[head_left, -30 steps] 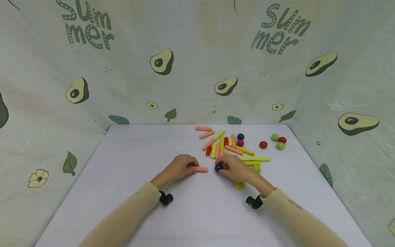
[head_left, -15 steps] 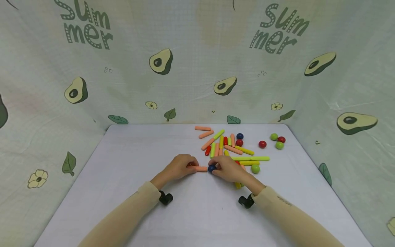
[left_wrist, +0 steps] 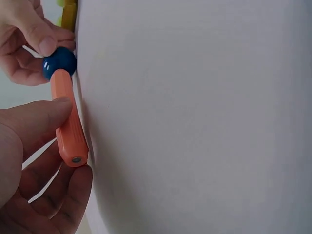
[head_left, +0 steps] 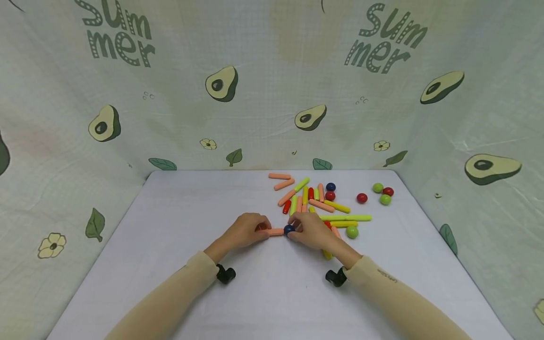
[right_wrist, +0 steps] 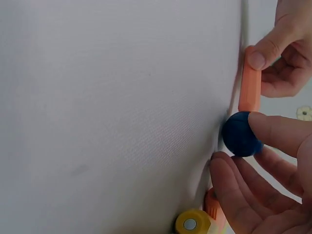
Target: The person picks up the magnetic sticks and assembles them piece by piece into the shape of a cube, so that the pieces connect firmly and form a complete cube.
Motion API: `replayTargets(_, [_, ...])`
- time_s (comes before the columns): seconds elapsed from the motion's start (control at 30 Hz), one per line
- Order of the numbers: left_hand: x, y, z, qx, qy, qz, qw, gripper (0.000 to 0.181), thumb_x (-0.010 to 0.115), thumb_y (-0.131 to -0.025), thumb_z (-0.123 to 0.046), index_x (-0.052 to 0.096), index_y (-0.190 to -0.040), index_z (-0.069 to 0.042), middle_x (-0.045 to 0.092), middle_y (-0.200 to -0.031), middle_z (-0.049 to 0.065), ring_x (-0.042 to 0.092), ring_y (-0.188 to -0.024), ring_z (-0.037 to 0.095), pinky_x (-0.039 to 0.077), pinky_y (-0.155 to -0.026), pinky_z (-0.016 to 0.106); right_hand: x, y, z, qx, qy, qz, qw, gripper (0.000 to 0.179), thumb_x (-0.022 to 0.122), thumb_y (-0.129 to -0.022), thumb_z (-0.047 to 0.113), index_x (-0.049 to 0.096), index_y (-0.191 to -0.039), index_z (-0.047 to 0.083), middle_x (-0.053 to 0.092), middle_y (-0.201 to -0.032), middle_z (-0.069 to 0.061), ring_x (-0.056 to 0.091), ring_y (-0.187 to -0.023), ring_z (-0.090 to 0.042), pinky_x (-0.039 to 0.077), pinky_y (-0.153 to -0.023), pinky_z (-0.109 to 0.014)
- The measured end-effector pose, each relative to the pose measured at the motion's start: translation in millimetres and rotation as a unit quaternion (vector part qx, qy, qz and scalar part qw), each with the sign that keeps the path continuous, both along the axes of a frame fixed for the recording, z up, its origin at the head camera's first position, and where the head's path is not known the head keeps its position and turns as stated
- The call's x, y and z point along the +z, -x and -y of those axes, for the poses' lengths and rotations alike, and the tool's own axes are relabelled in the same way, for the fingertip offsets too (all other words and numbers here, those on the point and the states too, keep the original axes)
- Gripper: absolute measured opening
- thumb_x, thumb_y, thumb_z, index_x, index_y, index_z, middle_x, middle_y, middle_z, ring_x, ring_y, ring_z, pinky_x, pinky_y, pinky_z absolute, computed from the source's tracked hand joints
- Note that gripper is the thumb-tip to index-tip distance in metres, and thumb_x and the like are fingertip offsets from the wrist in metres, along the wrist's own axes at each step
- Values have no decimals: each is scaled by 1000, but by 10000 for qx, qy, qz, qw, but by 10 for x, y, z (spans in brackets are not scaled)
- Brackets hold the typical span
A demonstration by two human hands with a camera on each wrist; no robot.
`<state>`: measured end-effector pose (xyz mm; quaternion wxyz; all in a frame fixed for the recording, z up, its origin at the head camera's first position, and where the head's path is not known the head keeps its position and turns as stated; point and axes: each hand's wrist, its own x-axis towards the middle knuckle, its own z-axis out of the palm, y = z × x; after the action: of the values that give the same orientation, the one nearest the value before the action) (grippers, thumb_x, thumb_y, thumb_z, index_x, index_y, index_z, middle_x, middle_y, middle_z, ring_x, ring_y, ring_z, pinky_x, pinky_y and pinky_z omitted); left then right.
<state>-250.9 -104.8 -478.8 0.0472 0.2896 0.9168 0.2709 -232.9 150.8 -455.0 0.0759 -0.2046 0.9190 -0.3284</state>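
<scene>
My left hand (head_left: 246, 230) pinches an orange magnetic rod (left_wrist: 69, 124) between thumb and fingers, low over the white table. A metal disc shows in the rod's near end in the left wrist view. Against its other end sits a dark blue ball (right_wrist: 241, 134), touching the rod. Thumb and fingers of my right hand (head_left: 315, 230) hold that ball from the right side. Both pieces lie in one line between the two hands.
Several orange, yellow, lime and red rods lie behind and beside my right hand, among them a long lime rod (head_left: 345, 218). A green ball (head_left: 352, 232) lies to the right, with red balls (head_left: 361, 198) and other balls farther back. A printed cloth (head_left: 263, 94) hangs behind the table.
My right hand has moved left with the blue ball, from a gap beside the orange rod to touching its end. The left hand has stayed nearly in place, holding the rod.
</scene>
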Motion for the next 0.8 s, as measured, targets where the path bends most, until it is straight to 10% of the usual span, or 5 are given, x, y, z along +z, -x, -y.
replayTargets(0.27, [11, -50, 66, -42, -43, 79, 10000, 17, 83, -95, -24, 76, -109, -17, 67, -87, -11, 58, -80, 8, 51, -73, 27, -26, 28, 70, -339, -15, -56, 9994, 25, 84, -93, 15, 73, -115, 10, 74, -100, -2, 66, -90, -17, 60, -84, -36])
replayTargets(0.8, [-13, -17, 156, 128, -551, 936, 9940, 17, 77, -100, -33, 76, -113, -22, 73, -94, -10, 65, -81, 7, 56, -72, 29, -83, 151, 119, 333, 413, -149, 9985, 25, 82, -94, 9, 74, -117, 7, 76, -109, -6, 71, -88, -16, 62, -84, -32])
